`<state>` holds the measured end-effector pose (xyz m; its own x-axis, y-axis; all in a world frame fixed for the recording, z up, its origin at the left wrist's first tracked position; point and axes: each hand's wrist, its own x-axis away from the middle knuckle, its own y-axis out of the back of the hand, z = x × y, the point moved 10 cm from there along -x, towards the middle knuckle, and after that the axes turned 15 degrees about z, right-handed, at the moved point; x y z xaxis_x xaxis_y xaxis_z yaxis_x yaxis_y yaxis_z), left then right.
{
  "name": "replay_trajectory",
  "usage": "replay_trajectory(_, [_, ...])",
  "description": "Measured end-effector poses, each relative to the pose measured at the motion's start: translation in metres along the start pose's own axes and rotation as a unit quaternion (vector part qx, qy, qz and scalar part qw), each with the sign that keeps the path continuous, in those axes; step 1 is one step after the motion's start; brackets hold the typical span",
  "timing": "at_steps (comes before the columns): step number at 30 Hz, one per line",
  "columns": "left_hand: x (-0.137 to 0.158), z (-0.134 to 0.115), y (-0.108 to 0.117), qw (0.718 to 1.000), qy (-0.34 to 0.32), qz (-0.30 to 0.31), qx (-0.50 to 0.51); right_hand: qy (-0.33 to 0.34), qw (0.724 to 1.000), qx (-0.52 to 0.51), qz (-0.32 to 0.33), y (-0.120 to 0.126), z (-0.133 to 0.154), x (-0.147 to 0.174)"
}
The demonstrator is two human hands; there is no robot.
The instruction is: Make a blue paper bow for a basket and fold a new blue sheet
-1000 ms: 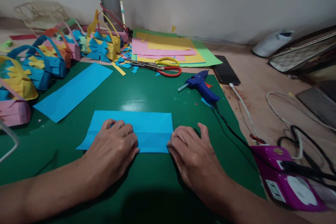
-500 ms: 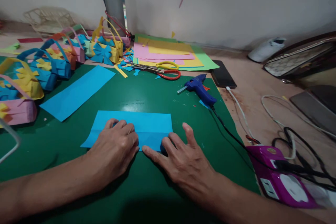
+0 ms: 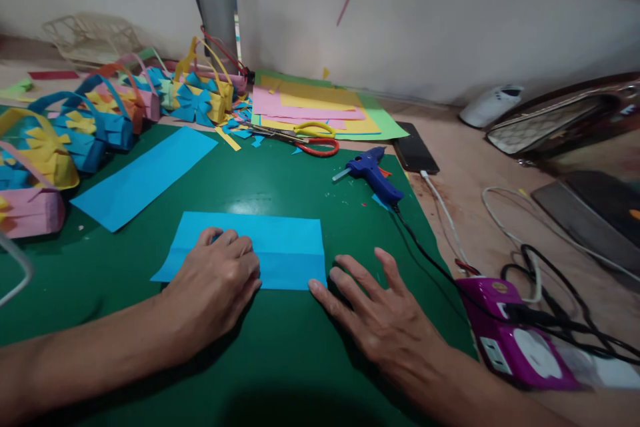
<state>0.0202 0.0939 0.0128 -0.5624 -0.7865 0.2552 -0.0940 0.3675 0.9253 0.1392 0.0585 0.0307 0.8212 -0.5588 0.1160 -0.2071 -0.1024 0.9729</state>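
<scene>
A blue sheet of paper [image 3: 287, 260] with a crease along its length lies in front of me on the green mat [image 3: 280, 353]. On its near left half, my left hand [image 3: 213, 287] presses down with curled fingers, closed on the paper; the fingertips are partly hidden. My right hand [image 3: 377, 307] is spread beside the sheet's right end, its thumb at the near right corner. Another blue paper strip [image 3: 145, 177] lies flat to the upper left. Beyond the creased sheet, a blue glue gun [image 3: 373, 173] rests on its side to the right.
Small paper baskets [image 3: 90, 140] with flowers line the left. Scissors [image 3: 305, 137], paper scraps and stacked coloured sheets [image 3: 315, 97] lie at the back by the wall. A phone [image 3: 415, 147], cables and a purple power strip [image 3: 515, 340] are on the right.
My right hand has slid right from the sheet's near edge to its corner, and its fingers have come off the paper. My left hand stays put. The view has shifted slightly.
</scene>
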Motion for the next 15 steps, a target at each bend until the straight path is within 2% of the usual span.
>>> replay_trajectory(10, [-0.001,0.001,0.001,1.0,-0.008,-0.02,0.008,-0.047,0.999,0.019,0.007,0.002,-0.011,0.017])
replay_trajectory(15, [-0.002,0.001,-0.001,1.0,-0.022,-0.007,0.004,-0.089,0.992,-0.094,-0.007,0.033,-0.035,0.009])
